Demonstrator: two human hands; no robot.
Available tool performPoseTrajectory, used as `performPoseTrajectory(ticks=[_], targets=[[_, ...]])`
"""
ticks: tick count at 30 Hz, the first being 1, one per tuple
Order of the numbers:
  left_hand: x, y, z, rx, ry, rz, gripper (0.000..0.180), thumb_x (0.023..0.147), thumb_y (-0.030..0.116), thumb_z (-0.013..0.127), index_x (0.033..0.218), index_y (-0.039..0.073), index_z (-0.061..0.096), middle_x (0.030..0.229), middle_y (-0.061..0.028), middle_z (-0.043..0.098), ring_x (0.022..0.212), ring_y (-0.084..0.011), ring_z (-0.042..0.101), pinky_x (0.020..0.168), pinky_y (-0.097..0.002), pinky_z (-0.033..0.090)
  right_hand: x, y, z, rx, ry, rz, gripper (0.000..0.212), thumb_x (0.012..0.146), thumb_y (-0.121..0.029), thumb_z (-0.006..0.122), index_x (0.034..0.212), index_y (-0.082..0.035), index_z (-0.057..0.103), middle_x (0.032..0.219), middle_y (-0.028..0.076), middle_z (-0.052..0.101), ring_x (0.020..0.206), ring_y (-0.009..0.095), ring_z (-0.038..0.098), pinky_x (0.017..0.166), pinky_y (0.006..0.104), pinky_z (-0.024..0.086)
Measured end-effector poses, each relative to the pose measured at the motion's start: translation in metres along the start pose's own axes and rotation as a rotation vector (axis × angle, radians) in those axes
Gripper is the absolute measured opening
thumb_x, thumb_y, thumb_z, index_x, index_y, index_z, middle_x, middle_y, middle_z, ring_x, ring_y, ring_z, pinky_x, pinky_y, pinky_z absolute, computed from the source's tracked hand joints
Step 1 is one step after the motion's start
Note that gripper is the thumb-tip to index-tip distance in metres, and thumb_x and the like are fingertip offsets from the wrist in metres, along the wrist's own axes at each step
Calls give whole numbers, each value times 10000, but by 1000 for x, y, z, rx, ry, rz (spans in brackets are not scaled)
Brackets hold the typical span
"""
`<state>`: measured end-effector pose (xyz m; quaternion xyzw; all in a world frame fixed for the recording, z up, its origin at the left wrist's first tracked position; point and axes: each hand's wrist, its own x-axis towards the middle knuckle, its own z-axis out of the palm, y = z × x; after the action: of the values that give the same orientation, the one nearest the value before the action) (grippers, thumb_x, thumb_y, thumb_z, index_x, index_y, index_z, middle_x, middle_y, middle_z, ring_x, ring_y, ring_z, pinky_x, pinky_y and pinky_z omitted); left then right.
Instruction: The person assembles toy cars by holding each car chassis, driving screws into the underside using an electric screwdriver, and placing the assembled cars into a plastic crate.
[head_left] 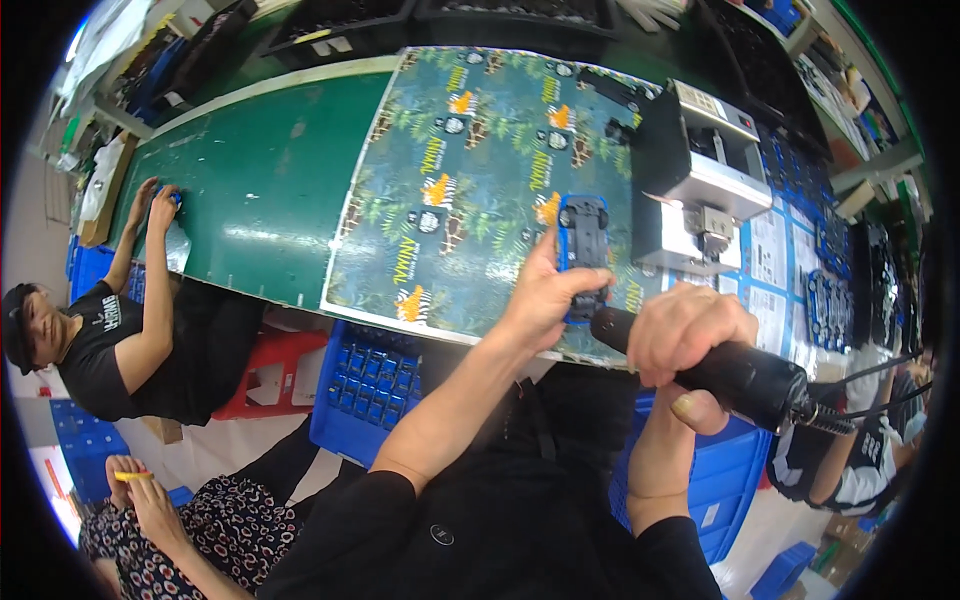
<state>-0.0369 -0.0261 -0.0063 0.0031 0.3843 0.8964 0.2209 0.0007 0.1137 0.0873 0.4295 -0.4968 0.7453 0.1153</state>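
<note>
Left hand (548,290) clamps the upturned blue plastic toy car with black chassis (583,252) at the printed card sheet's (470,160) four o'clock; right hand (685,335) is closed around the black corded electric screwdriver (735,372). Keep the bit square, I judge.

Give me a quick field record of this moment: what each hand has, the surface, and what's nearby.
left hand: holds a blue toy car upside down, black underside up, on the printed mat
right hand: grips a black power screwdriver, cable trailing right
tool tip: hidden behind the left hand
surface: green workbench
behind the car: grey machine
below bench: blue crate of parts
others: a person seated at far left
</note>
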Motion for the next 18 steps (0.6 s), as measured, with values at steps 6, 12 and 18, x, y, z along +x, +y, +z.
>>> performPoseTrajectory(ticks=[6, 12, 18], targets=[[-3, -7, 1, -2, -4, -20, 533, 782, -58, 685, 1268, 50, 496, 1028, -75, 630, 830, -183, 664, 697, -336, 559, -7, -9, 15, 60, 246, 56, 300, 720, -126, 791, 800, -22, 521, 562, 72, 562, 438, 176, 541, 462, 298, 499], [-13, -6, 9, 67, -8, 18, 432, 848, 58, 691, 1244, 57, 518, 970, -34, 619, 851, -129, 625, 744, -291, 530, -19, -12, 16, 17, 242, 44, 286, 728, -168, 744, 808, -34, 505, 566, 53, 544, 416, 158, 523, 444, 286, 495], [-7, 21, 15, -13, -80, -67, 429, 1002, 433, 516, 1236, 74, 539, 971, -67, 625, 839, -171, 653, 720, -325, 542, -33, -44, 21, 29, 461, -52, 347, 776, -262, 752, 863, -28, 511, 587, 59, 545, 471, 161, 547, 445, 282, 484]])
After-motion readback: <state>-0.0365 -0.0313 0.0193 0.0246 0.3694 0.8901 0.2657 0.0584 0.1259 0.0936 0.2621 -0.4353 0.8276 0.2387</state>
